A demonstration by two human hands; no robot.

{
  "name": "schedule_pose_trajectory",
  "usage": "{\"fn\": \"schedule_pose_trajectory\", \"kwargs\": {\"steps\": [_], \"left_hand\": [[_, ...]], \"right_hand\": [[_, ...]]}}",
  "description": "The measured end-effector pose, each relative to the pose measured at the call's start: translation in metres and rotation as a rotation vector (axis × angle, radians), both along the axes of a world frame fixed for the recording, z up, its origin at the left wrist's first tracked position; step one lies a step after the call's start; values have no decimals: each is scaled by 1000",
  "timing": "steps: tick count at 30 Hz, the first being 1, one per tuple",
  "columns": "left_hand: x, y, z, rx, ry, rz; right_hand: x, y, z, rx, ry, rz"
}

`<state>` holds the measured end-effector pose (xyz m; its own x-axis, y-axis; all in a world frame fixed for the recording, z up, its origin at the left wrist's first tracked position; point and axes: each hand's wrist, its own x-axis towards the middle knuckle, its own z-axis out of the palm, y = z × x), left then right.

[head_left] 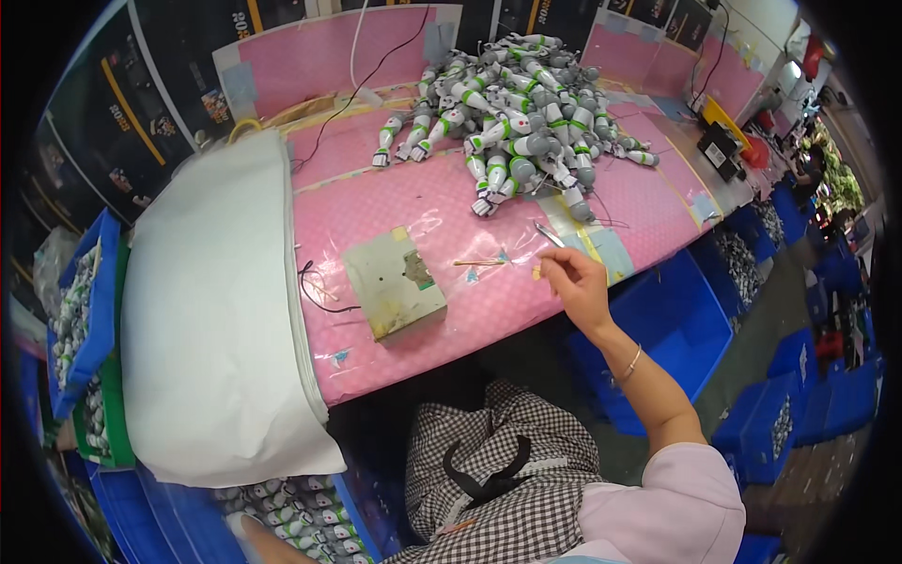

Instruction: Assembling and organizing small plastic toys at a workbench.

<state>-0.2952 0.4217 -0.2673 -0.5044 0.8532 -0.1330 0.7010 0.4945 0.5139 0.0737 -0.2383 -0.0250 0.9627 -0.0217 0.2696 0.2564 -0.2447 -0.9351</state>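
My right hand [577, 286] hovers over the front right edge of the pink-covered table [507, 291], its fingers loosely bent and apart with nothing visible in them. Just beyond its fingertips lies a slim metal hand tool [549, 234]. At the lower left, part of my left arm [268, 545] shows beside a blue bin of toy arms [301, 512]; the fingers cannot be made out. A large heap of white, grey and green toy arms [526, 113] covers the back of the table. Nearer me stands a worn grey metal box [390, 282] with a black cord.
White sheets [211, 310] drape over the table's left end. Blue and green bins [89, 320] of toy parts stand at the far left. A large blue bin [681, 329] sits below the right edge. Thin sticks [479, 263] lie near the box, and a black device [719, 150] stands back right.
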Motion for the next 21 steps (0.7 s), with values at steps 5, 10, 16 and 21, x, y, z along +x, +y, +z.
{"fn": "schedule_pose_trajectory", "kwargs": {"steps": [5, 10, 16, 21], "left_hand": [[-4, 2, -5, 111, 303, 7], [16, -25, 11, 193, 525, 9], [-2, -26, -20, 650, 1281, -866], [-6, 5, -33, 350, 1275, -956]], "right_hand": [[62, -35, -17, -14, -187, -283], [92, -80, -19, -483, -367, -477], [109, -75, -24, -882, -160, -477], [96, -89, 6, -344, -185, -489]]}}
